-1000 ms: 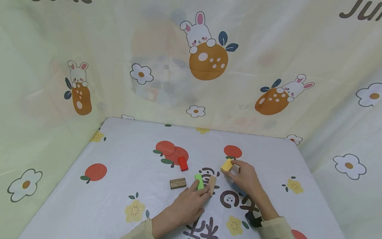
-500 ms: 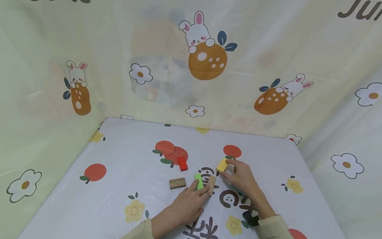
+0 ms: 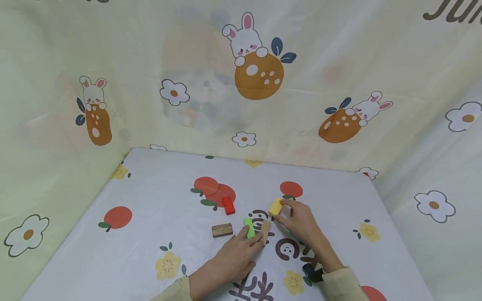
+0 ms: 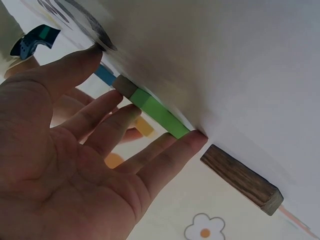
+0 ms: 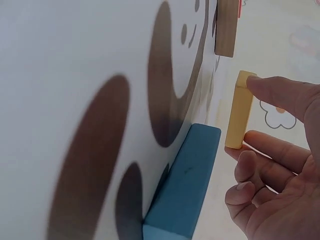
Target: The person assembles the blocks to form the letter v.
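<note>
My right hand (image 3: 301, 221) pinches a yellow block (image 3: 276, 207) by its ends, between thumb and fingers. In the right wrist view the yellow block (image 5: 240, 110) appears beyond a blue block (image 5: 185, 180), which lies on the table and is mostly hidden by my right hand in the head view. My left hand (image 3: 235, 257) lies low with fingers stretched out, fingertips touching a green block (image 3: 249, 228) and a light wooden block (image 3: 265, 230) beside it. The left wrist view shows the green block (image 4: 160, 115) against the fingertips. Left of that hand lies a dark brown wooden block (image 3: 222, 230).
A red block (image 3: 228, 205) lies farther back, on the printed fruit of the tablecloth (image 3: 158, 234). A patterned curtain (image 3: 196, 121) rises behind the table and at both sides. A dark band (image 3: 311, 272) sits at my right wrist.
My right hand has carried the yellow block a little to the left, closer to the light wooden block. My left hand stays in place on the blocks. The head view has shifted slightly.
</note>
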### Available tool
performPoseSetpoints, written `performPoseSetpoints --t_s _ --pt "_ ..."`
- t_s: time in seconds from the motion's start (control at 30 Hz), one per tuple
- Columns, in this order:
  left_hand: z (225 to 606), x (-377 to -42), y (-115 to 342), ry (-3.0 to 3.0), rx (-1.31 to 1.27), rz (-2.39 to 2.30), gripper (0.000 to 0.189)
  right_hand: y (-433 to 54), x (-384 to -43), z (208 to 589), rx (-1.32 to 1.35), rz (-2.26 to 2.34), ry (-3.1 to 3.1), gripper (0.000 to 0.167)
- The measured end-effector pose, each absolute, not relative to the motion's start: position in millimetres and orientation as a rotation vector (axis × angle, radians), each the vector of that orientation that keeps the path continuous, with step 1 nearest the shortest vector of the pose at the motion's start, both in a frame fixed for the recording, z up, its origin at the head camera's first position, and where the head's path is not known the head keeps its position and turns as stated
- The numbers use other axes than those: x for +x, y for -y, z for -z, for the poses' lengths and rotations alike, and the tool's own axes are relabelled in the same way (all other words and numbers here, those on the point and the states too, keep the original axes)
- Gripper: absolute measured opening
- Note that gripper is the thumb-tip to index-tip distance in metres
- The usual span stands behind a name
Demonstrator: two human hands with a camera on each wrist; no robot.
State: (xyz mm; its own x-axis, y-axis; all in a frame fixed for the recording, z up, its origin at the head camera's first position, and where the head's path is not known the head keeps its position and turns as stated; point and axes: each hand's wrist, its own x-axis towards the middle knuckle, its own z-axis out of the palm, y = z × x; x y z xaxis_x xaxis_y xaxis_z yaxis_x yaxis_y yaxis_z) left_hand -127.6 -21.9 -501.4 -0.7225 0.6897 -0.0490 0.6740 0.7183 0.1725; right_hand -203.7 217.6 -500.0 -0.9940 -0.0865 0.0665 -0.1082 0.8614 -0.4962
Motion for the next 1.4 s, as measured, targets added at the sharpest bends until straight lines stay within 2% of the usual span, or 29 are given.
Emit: performPoseSetpoints --t_s 0.63,1.4 --pt "500.0 -129.0 22.5 -2.812 1.094 -0.187 0.065 -211.5 -207.2 497.1 0.191 -0.825 3.033 0.056" --pt "501.7 -123.8 19.4 -2.817 1.124 -0.202 0.061 -217.2 -204.5 505.4 0.357 -0.835 3.055 0.055"
